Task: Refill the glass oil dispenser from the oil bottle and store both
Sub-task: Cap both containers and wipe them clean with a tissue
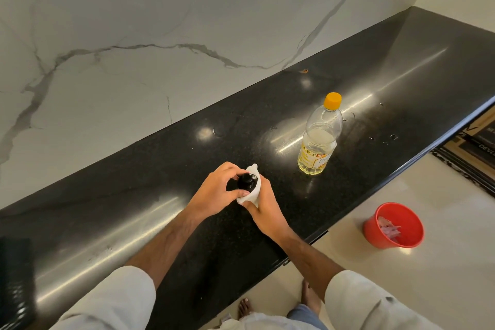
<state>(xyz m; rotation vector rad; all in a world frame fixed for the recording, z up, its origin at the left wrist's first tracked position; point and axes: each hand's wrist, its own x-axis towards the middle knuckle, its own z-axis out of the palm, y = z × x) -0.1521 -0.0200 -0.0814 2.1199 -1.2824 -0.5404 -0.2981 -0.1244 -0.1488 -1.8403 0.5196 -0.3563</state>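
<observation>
Head view, the only one: the dispenser (245,181), black top showing, is held upright on the dark tabletop (166,158), near the front edge. The left hand (214,190) is curled round its top, fingers (235,173) wrapped over the cap. The right hand (263,207) is closed round the body with a white tissue (253,190) pressed against it, so it looks like a wipe-down or a cap being twisted, hard to tell which.

The oil bottle (320,139) is stood apart to the right, orange cap (332,101) on, roughly half full.

Risk-wise: oily glass could be lost through the tissue, and small wet drops (385,140) can be seen on the tabletop by the bottle, so things could skid. A red bucket (393,225) is parked on the floor below the edge, and bare feet (245,308) are down there too, bad news if glass gets dropped.
</observation>
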